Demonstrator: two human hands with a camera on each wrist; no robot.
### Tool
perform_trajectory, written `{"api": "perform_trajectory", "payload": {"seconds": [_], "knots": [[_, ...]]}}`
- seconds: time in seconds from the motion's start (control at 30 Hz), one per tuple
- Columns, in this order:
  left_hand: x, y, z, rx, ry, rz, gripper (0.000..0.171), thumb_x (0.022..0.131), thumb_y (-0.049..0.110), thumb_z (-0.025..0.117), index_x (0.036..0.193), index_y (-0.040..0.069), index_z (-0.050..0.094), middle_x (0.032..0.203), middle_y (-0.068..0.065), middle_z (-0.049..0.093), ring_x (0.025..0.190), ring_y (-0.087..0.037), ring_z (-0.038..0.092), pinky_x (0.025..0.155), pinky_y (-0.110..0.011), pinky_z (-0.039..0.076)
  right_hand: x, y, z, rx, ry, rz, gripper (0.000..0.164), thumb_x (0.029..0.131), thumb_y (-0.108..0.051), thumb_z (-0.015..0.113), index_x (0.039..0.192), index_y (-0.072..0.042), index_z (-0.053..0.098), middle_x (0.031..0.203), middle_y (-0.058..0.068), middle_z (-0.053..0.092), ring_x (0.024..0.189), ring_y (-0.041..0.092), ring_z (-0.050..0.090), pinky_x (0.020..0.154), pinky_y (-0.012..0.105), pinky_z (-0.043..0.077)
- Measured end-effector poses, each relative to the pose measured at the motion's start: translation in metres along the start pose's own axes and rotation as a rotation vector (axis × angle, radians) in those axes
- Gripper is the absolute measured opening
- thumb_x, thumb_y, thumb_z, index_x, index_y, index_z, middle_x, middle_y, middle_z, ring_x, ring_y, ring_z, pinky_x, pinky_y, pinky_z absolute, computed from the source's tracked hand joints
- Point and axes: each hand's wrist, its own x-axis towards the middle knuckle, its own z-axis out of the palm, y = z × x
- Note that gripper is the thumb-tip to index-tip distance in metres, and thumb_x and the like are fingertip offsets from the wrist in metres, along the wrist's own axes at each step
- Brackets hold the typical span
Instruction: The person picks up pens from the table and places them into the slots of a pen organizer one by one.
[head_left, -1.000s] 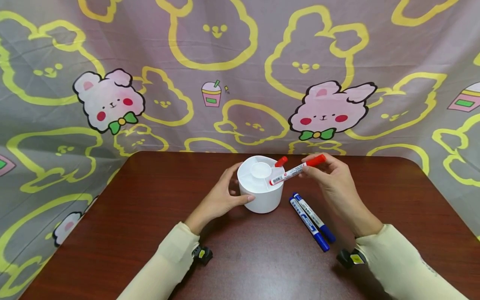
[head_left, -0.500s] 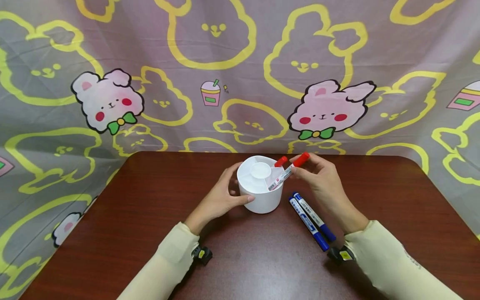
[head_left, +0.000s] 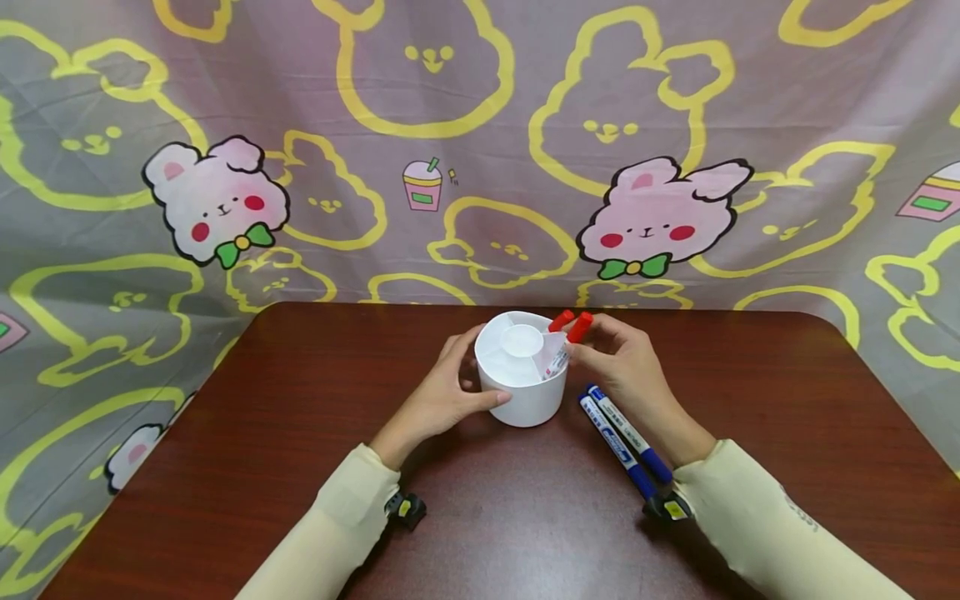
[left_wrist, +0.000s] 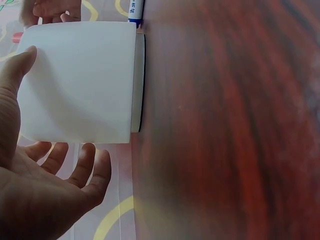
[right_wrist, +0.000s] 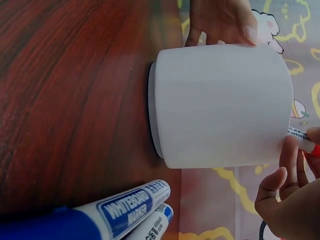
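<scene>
"What has the left hand [head_left: 438, 398] got?"
"The white pen holder [head_left: 528, 407], gripped between widely spread thumb and fingers, upright on the table [head_left: 487, 517]."
"And the right hand [head_left: 626, 367]?"
"It narrowly pinches a red-capped marker [head_left: 580, 327], partly inside the holder's right side. A second red marker [head_left: 560, 321] sits just beyond; two blue markers [head_left: 608, 433] lie near right."

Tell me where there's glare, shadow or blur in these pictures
Head view: glare on the near part of the table; left wrist: soft shadow across the white holder, table grain blurred; right wrist: large lettering readable on the nearer blue marker.
</scene>
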Motion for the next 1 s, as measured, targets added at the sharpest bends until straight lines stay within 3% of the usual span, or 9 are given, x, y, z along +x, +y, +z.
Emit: {"api": "perform_trajectory", "payload": {"seconds": [0.37,0.6,0.73,1.0], "knots": [[-0.0020,0.0020,-0.0002,-0.001,-0.001,-0.022,0.096,0.084,0.023,0.090,0.162,0.023,0.033,0.146,-0.009,0.041,0.123,-0.028,0.048,0.097,-0.043,0.051,0.0015,0.0066,0.0036,0.004,0.000,0.015,0.026,0.092,-0.005,0.076,0.115,0.007,0.070,0.089,-0.006,0.067,0.088,0.013,0.060,0.073,0.023,0.054],[-0.0014,0.0014,0.0001,-0.033,-0.016,-0.025,0.095,0.085,0.021,0.088,0.161,0.023,0.031,0.146,-0.008,0.053,0.125,-0.029,0.055,0.101,-0.046,0.050,0.0011,0.0081,0.0042,-0.019,-0.001,0.032,0.028,0.092,-0.004,0.075,0.117,0.006,0.069,0.091,-0.004,0.068,0.087,0.012,0.062,0.074,0.023,0.054],[-0.0015,0.0016,0.0001,-0.042,-0.021,-0.022,0.095,0.085,0.020,0.088,0.161,0.021,0.030,0.153,-0.006,0.051,0.132,-0.027,0.054,0.105,-0.047,0.047,0.0005,0.0083,0.0044,-0.017,0.001,0.034,0.028,0.092,-0.003,0.074,0.118,0.007,0.069,0.092,-0.004,0.068,0.088,0.012,0.062,0.074,0.022,0.053],[-0.0014,0.0025,0.0006,-0.036,-0.018,-0.028,0.095,0.085,0.020,0.088,0.160,0.020,0.030,0.152,-0.007,0.050,0.129,-0.029,0.053,0.104,-0.046,0.048,0.0004,0.0091,0.0045,-0.027,0.005,0.039,0.027,0.093,-0.003,0.073,0.118,0.006,0.070,0.097,0.005,0.070,0.089,0.013,0.062,0.074,0.024,0.054]]}}
